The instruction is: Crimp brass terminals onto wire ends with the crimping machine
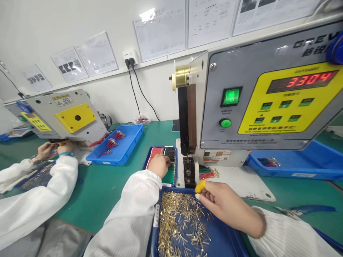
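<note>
My left hand (159,165) sits over a dark blue tray (146,164) of long wires (171,175), its fingers on the black-ended bundle. The wires show red and green. My right hand (223,204) hangs above a blue tray (171,190) heaped with loose brass terminals (182,226). Its fingers pinch together, with a yellow fingertip cover (200,186) on one finger. Whether a terminal lies between them is hidden. To the right of my left hand stands the press head of a grey and yellow crimping machine (189,172), with red and green wire ends (209,174) lying at its base.
A red display on the machine panel reads 3304. A co-worker's hands (50,150) work at a second machine (66,116) on the left. A blue tray (115,146) holds red wire bunches, another blue tray (294,166) stands right, and blue-handled pliers (308,210) lie on the green mat.
</note>
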Demonstrator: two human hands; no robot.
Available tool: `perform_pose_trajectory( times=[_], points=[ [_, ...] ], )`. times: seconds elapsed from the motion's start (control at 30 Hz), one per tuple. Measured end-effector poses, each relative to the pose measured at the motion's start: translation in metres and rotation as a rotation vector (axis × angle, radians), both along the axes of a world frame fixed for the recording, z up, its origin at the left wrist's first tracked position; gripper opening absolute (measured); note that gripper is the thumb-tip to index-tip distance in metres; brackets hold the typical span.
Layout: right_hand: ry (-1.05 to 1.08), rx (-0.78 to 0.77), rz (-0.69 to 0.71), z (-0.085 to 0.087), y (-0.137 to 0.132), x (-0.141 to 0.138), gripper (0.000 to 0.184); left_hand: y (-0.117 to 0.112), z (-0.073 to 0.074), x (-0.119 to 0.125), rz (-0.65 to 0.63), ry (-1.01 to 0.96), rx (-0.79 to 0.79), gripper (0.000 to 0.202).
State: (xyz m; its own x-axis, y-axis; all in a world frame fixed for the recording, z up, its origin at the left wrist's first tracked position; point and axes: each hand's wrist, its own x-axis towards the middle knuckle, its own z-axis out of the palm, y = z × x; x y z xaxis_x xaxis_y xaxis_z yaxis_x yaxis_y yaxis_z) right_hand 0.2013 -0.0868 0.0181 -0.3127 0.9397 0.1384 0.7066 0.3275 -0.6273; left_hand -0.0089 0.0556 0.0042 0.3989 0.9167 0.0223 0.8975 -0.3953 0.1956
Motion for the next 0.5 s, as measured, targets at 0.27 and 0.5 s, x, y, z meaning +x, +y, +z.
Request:
perform_pose_trajectory(
  times=[0.27,0.5],
  points=[
    [0.006,0.007,0.006,-0.0003,0.0,-0.0002,0.014,-0.0004,-0.0024,-0.0003,-0.003,-0.016,0.018,0.015],
    [0.005,0.014,0.016,-0.0009,0.0001,0.0001,0.012,0.0078,-0.0071,0.0013,0.068,-0.049,0.099,0.026]
  ],
)
